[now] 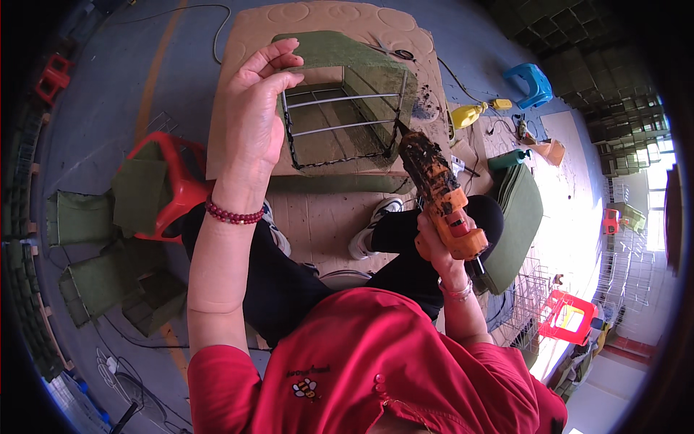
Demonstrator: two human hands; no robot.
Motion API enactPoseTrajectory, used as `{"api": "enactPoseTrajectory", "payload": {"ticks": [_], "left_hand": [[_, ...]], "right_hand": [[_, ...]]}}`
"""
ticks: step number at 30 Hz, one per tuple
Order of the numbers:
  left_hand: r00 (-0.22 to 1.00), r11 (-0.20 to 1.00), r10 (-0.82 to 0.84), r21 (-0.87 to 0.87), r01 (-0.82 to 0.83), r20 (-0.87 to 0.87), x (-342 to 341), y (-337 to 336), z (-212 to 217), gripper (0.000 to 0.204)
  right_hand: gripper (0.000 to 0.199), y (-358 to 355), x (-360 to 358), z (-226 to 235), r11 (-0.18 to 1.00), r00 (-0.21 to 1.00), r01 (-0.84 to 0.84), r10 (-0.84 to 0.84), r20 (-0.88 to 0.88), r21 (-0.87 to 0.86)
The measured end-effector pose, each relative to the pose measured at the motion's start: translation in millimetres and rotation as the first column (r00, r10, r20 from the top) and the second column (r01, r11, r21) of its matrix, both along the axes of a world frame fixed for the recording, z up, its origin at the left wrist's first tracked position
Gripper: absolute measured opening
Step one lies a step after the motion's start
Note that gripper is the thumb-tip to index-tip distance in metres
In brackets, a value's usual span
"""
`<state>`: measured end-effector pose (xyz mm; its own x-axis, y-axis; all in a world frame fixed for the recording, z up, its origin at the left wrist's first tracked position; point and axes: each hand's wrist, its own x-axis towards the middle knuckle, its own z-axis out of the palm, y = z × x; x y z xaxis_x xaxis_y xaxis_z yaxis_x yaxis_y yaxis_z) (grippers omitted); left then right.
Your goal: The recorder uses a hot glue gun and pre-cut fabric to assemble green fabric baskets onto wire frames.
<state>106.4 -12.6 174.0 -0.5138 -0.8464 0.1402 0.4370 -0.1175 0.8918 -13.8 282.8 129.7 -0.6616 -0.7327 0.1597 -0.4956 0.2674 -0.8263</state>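
Box of green fabric and grey wire [343, 112] is resting upper centre on the tan surface [347, 16], probably light, stiff, best held by its upper panel [332, 50], the right grip [434, 242] clasping a black-smeared orange glue gun [434, 184], the left grip's [260, 108] hold being unclear.

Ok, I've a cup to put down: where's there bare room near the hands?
Barest is the far-left cardboard, beyond the left hand and left of the green box; a strip also runs along its far edge. The right side is crowded: scissors, dark crumbs, an orange tool in the right hand.
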Motion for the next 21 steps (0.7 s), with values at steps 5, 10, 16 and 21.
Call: {"api": "enactPoseTrajectory", "payload": {"ticks": [5, 10, 16, 21], "left_hand": [[1.0, 1.0, 0.022, 0.004, -0.022, -0.02, -1, 1, 1, 0.036], [1.0, 1.0, 0.011, 0.009, -0.011, 0.005, 0, 0, -1, 0.036], [1.0, 1.0, 0.009, 0.008, -0.009, 0.0, -1, 0, -1, 0.036], [1.0, 1.0, 0.012, 0.01, -0.012, -0.003, 0, -2, -2, 0.036]], "right_hand": [[0.023, -6, -3, 4, 1.0, 0.999, -0.009, 0.009, -0.036, -0.016], [0.021, -6, 0, 2, 0.996, 0.998, 0.036, -0.032, 0.061, -0.077], [0.023, 3, 2, -2, 0.999, 0.99, 0.034, -0.033, 0.136, -0.003], [0.019, -7, 8, 12, 0.999, 0.982, 0.019, -0.009, 0.187, -0.049]]}}
